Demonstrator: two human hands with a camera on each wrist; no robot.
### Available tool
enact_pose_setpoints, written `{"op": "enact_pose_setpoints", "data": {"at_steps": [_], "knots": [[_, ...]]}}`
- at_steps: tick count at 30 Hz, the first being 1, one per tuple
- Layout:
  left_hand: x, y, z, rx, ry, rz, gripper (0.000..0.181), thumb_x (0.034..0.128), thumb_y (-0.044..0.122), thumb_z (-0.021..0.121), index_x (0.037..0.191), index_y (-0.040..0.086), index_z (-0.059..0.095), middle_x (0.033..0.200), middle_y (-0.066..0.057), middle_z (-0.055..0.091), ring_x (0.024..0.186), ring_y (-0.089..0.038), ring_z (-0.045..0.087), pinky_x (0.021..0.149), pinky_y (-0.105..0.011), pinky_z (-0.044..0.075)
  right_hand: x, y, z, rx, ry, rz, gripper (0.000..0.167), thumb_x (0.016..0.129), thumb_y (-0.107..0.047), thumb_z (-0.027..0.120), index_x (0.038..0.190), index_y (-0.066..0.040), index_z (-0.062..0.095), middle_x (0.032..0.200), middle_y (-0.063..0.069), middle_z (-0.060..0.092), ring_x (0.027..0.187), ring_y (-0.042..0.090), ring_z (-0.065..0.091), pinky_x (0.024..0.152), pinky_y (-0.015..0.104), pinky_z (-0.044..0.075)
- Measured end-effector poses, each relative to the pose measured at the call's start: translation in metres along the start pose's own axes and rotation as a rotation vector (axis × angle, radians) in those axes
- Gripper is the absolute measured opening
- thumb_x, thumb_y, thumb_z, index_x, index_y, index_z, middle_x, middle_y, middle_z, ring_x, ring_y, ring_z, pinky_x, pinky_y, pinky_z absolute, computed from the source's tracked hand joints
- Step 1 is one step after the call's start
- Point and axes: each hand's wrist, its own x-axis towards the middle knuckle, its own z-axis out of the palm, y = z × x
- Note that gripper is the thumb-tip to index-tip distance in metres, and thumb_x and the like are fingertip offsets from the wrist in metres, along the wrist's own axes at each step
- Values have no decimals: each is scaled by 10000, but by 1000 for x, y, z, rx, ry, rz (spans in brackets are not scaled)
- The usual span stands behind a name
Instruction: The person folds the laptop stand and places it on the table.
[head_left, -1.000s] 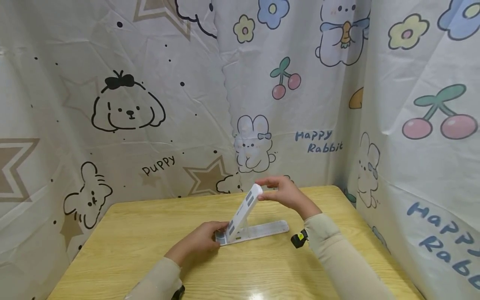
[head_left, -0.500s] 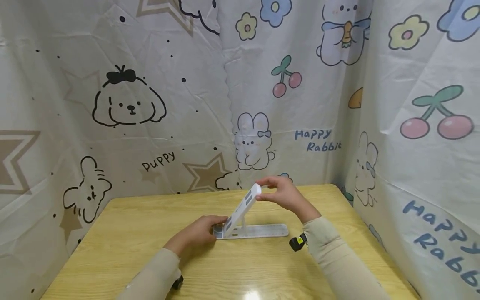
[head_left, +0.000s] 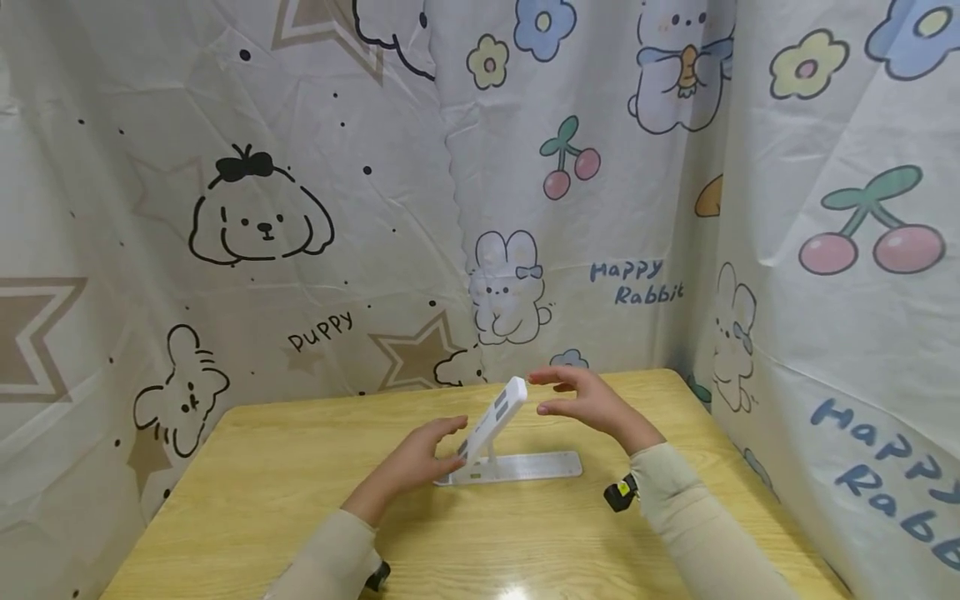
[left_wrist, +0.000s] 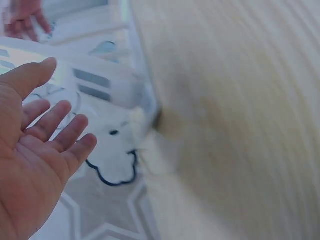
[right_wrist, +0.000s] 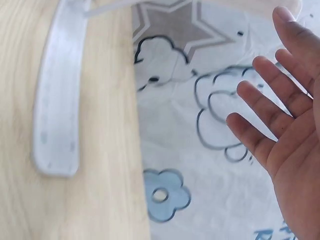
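Note:
A white folding stand [head_left: 491, 423] with grey pads stands on the table, its panel propped up at a slant by a strut. Its long flat base [head_left: 536, 467] lies on the tabletop, and the base's rounded end [right_wrist: 57, 135] shows in the right wrist view. Beside the panel's low end is my left hand [head_left: 416, 460], fingers spread and relaxed; the left wrist view shows nothing in its palm. My right hand [head_left: 588, 404] hovers just right of the panel's raised top, thumb and fingers parted with a gap to it. Grey pads [left_wrist: 92, 85] face my left hand.
The wooden table [head_left: 300, 450] meets a printed curtain [head_left: 390, 250] at its back edge, and another curtain fold [head_left: 840, 333] hangs along the right side. Small black devices [head_left: 621, 493] are strapped at both wrists.
My right hand has let go of the panel's top and moved right. My left hand has loosened from the low end, its fingers opening. The stand keeps its slant unsupported.

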Motion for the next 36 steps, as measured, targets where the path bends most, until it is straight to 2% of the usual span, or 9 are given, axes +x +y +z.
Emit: {"op": "enact_pose_setpoints", "data": {"at_steps": [3, 10, 13, 17, 20, 25, 32, 36], "knots": [[2, 16, -1, -27, 49, 0, 661, 966, 309, 732, 1547, 153, 459, 1527, -58, 525, 1381, -317, 506, 1119, -557, 444, -9, 13, -3, -34, -8, 38, 568, 864, -370, 832, 1359, -158, 653, 1371, -2, 658, 1308, 264, 567, 1114, 531, 453], [14, 51, -5, -48, 148, 0, 672, 950, 351, 748, 1538, 174, 474, 1522, -32, 531, 1358, -290, 527, 1121, -532, 455, -27, 42, -3, -74, -29, 127, 592, 858, -388, 831, 1371, -155, 650, 1419, 29, 628, 1370, 321, 515, 1150, 580, 397], [21, 62, -7, -47, 165, 1, 684, 944, 362, 753, 1538, 165, 476, 1516, -29, 539, 1354, -288, 534, 1119, -523, 460, -34, 54, -2, -73, -49, 189, 586, 862, -377, 830, 1377, -164, 648, 1446, 47, 606, 1392, 365, 485, 1159, 612, 366], [32, 73, -7, -57, 173, 23, 686, 937, 359, 762, 1532, 164, 482, 1523, -32, 531, 1356, -273, 537, 1127, -494, 458, -43, 67, 0, -36, -93, 250, 597, 865, -276, 838, 1406, -140, 626, 1488, 71, 571, 1441, 415, 415, 1175, 664, 301], [39, 80, -6, -60, 178, 43, 696, 925, 355, 776, 1529, 170, 486, 1526, -37, 525, 1349, -270, 542, 1125, -482, 461, -48, 77, 2, 7, -143, 253, 636, 860, -222, 840, 1433, -97, 595, 1528, 87, 533, 1483, 429, 345, 1195, 680, 239], [46, 88, -3, -63, 172, 59, 708, 912, 324, 792, 1523, 134, 489, 1491, -51, 551, 1320, -261, 561, 1117, -466, 470, -56, 89, 6, 93, -209, 300, 700, 835, -220, 850, 1462, -98, 563, 1612, 73, 427, 1533, 421, 236, 1226, 668, 137], [51, 92, -1, -72, 187, 71, 605, 917, 213, 789, 1466, 109, 557, 1363, -62, 625, 1233, -254, 607, 1068, -499, 511, -62, 94, 8, 46, -246, 294, 700, 835, -184, 839, 1467, -84, 556, 1666, 95, 319, 1564, 431, 91, 1224, 686, 40], [52, 93, 2, -86, 199, 64, 567, 923, 156, 777, 1449, 96, 573, 1355, -73, 626, 1209, -255, 614, 1050, -486, 529, -64, 95, 9, 15, -284, 276, 676, 871, -206, 803, 1480, -72, 541, 1678, 85, 288, 1569, 433, 25, 1210, 703, -16]]}}
